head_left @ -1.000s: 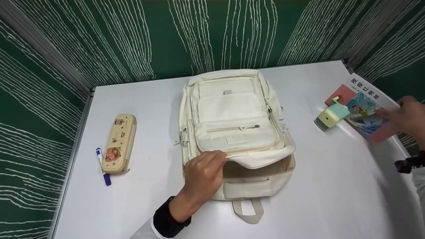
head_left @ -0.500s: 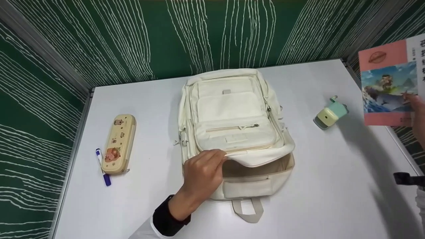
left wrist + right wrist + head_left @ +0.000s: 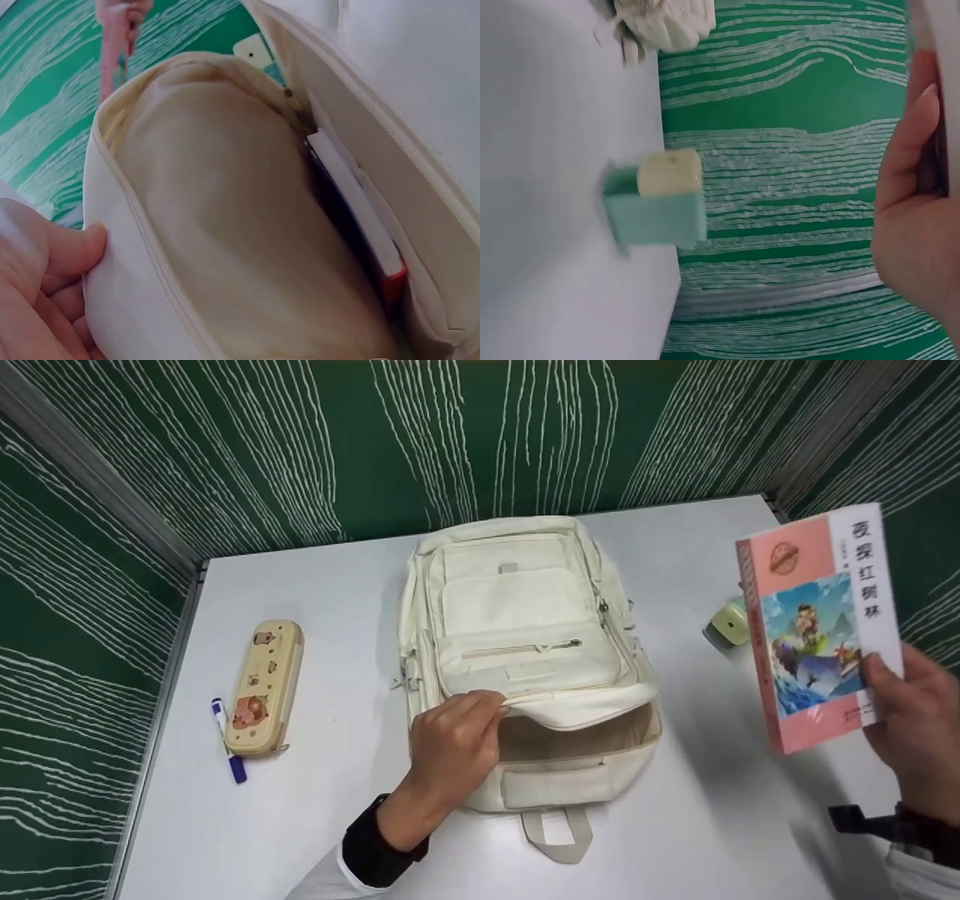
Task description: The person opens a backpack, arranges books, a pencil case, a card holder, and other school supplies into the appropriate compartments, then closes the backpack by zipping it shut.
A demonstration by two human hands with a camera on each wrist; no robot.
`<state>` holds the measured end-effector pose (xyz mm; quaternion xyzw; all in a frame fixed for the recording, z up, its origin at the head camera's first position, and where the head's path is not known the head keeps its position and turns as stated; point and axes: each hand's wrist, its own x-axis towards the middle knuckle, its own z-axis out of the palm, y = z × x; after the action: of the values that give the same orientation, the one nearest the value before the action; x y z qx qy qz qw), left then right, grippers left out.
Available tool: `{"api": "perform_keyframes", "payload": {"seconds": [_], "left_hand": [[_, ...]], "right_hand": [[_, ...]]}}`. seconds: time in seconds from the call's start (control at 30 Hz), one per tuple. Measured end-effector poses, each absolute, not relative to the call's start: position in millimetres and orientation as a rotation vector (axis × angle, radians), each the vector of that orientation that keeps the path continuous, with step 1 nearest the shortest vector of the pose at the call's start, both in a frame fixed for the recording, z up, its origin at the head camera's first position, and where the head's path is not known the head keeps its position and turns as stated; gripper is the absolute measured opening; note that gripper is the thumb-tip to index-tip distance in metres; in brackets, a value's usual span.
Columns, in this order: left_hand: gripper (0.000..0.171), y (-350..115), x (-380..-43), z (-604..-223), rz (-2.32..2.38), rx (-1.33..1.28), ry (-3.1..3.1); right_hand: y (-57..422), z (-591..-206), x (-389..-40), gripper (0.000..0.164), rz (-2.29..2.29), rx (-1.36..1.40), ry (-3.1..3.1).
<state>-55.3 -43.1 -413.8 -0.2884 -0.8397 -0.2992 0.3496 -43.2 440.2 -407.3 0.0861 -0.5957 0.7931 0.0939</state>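
Note:
A cream backpack [image 3: 525, 607] lies on the white table with its main compartment gaping toward me. My left hand [image 3: 456, 750] pinches the upper edge of that opening between thumb and fingers; the left wrist view shows the thumb [image 3: 79, 247] on the fabric. Inside stands a book with a red corner [image 3: 360, 210], close to one wall. My right hand [image 3: 919, 720] grips a pink-and-white book [image 3: 814, 630] by its right edge, thumb on the cover, raised over the table's right side. In the right wrist view the hand [image 3: 915, 187] holds the book at the frame edge.
A green-and-yellow pencil sharpener [image 3: 729, 624] stands right of the backpack, partly hidden behind the raised book. On the left lie a yellow pencil case [image 3: 264, 686] and a marker with a blue cap [image 3: 229, 742]. Green walls with white lines [image 3: 480, 442] enclose the table.
My right hand has lifted the pink-and-white book off the table's right side, turned it upright and brought it left toward the backpack. My left hand keeps its hold on the opening.

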Motion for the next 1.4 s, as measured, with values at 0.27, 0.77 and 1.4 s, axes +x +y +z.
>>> {"api": "perform_keyframes", "payload": {"seconds": [0.27,0.77,1.4], "left_hand": [[0.011,-44,-60,-402,-0.807,-0.741,-2.187],[0.009,-44,-69,-392,-0.804,-0.714,-2.149],[0.014,-47,-57,-396,-0.806,-0.756,-2.155]], "right_hand": [[417,-423,-22,0.052,2.632,0.839,-1.824],[339,-444,-18,0.046,2.848,0.94,-2.439],[256,-479,-39,0.041,2.713,0.135,-2.45]]}}
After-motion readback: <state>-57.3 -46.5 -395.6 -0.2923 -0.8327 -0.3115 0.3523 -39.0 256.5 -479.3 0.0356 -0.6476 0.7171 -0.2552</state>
